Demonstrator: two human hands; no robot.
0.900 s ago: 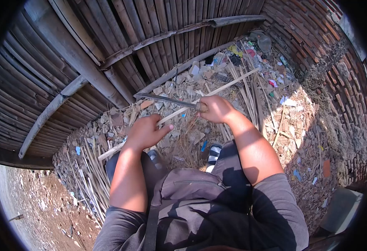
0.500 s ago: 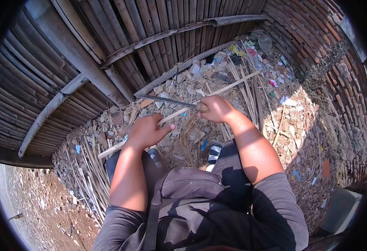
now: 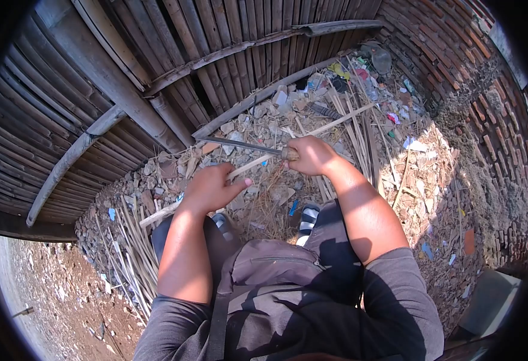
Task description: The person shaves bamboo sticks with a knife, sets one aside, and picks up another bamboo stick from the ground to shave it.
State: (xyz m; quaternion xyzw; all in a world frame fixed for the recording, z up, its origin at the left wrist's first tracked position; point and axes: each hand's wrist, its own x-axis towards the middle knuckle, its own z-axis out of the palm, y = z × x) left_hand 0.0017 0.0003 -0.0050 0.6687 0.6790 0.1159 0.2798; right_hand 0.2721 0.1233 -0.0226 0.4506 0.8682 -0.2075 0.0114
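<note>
My left hand (image 3: 209, 188) is closed around a long, pale bamboo strip (image 3: 252, 166), its thumb stretched along the near side. The strip slants from beside my left knee up to the far right, passing behind my right hand. In my right hand (image 3: 313, 156) is the wooden handle of a machete (image 3: 240, 145). Its dark, straight blade points left, beyond the knuckles of my left hand, and lies across the strip near the handle. Whether the edge touches the strip I cannot tell.
Thin bamboo strips lie in piles at left (image 3: 128, 256) and at far right (image 3: 360, 135). Rubble and litter (image 3: 282, 111) cover the ground. A bamboo wall (image 3: 240, 60) stands ahead, a brick wall (image 3: 444, 54) at right. A pale block (image 3: 491, 302) sits at lower right.
</note>
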